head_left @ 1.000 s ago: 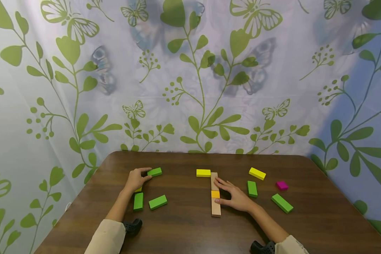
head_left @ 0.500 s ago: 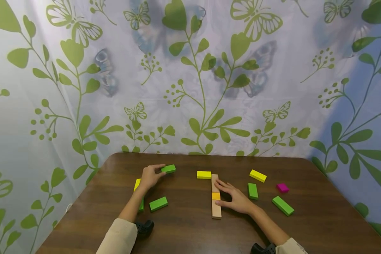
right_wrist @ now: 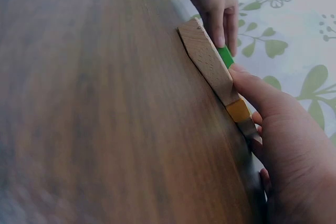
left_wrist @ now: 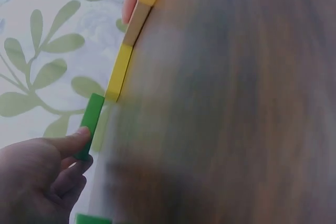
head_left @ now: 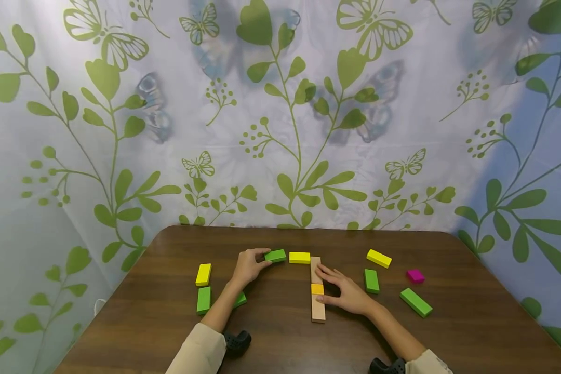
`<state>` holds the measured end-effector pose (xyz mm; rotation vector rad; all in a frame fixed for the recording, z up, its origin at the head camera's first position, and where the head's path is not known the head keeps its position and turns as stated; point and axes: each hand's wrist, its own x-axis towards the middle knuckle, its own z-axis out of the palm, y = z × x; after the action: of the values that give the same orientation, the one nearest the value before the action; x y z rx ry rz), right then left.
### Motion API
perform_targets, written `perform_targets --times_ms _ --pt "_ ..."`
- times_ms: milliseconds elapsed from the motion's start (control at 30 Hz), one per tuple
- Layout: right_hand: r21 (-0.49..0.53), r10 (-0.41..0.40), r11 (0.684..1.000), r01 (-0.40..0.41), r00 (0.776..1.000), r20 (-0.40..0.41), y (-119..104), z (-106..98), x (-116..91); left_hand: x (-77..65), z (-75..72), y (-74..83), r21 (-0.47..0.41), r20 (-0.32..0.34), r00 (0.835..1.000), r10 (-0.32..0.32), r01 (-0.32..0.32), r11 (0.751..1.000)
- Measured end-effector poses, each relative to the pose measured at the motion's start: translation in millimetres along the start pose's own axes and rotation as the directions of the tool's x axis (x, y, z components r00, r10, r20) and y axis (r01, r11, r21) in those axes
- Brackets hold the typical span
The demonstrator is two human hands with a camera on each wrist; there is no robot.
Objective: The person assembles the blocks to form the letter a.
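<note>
A green block (head_left: pixel 275 255) is pinched between the thumb and fingers of my left hand (head_left: pixel 249 267), just left of a yellow block (head_left: pixel 299 257). In the left wrist view, the far end of the green block (left_wrist: pixel 92 121) comes right up to the end of the yellow block (left_wrist: pixel 119 72). My right hand (head_left: pixel 348 292) rests its fingertips on a line of blocks: a far wooden block (head_left: pixel 315 267), a small orange block (head_left: pixel 317 289) and a near wooden block (head_left: pixel 318 310). In the right wrist view its thumb (right_wrist: pixel 254 87) touches the near wooden block (right_wrist: pixel 207 59).
At the left lie a yellow block (head_left: pixel 203 275), a green block (head_left: pixel 204 300) and another green block (head_left: pixel 240 299), partly behind the left forearm. To the right are a yellow block (head_left: pixel 379 258), two green blocks (head_left: pixel 371 281) and a magenta block (head_left: pixel 415 276). A patterned curtain (head_left: pixel 280 130) hangs behind the table.
My left hand has carried the green block rightward across the back of the table to the yellow block, uncovering the yellow block at left. My right hand has stayed on the line of blocks.
</note>
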<state>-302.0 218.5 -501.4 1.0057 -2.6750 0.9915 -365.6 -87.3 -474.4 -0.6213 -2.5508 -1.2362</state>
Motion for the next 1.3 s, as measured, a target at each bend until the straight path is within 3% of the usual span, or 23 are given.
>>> perform_targets --times_ms 333,933,1300 --pt "-0.001 0.007 1.000 -0.007 1.000 0.003 0 -2 0 -1.4 12.0 -1.8 0.065 -0.025 1.000 -0.018 0.019 0.998" --pt "-0.008 -0.001 1.000 0.001 1.000 0.003 3 -1 -2 -1.8 14.4 2.0 0.152 -0.007 1.000 0.024 -0.023 0.988" --pt "0.001 0.015 1.000 -0.015 1.000 0.012 3 1 -3 -15.4 -4.0 2.3 0.086 -0.013 1.000 0.027 -0.026 0.996"
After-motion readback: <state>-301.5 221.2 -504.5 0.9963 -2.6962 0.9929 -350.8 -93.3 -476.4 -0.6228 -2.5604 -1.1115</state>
